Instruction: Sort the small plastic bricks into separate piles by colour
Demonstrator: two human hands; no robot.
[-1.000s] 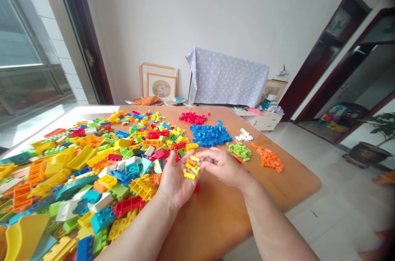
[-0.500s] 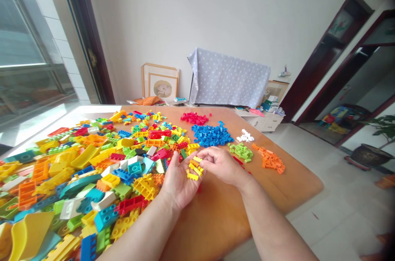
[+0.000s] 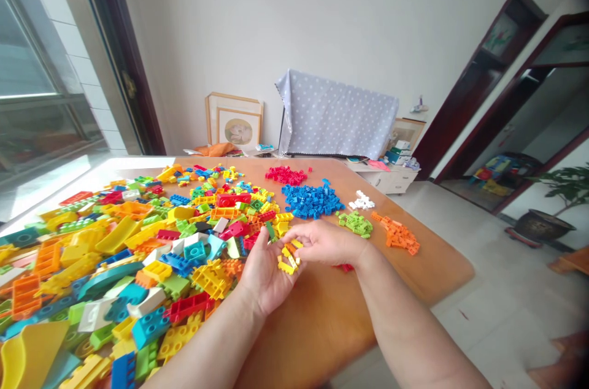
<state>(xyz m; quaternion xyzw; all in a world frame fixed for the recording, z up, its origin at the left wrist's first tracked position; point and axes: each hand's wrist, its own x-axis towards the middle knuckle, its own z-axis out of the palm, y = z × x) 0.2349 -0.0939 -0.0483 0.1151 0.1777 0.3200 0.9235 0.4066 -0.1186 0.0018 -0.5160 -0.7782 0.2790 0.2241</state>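
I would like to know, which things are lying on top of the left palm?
Several small yellow and yellow-orange blocks lie in the left hand. The right hand is over it, and its fingers cover part of the palm; whatever is beneath them cannot be seen.

framed pictures (image 3: 238, 131) and a potted plant (image 3: 543, 224) suggest a home.

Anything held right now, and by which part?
Small yellow plastic bricks rest, supported from below, in the open left hand; whether the right hand pinches one, and where, can't be told.
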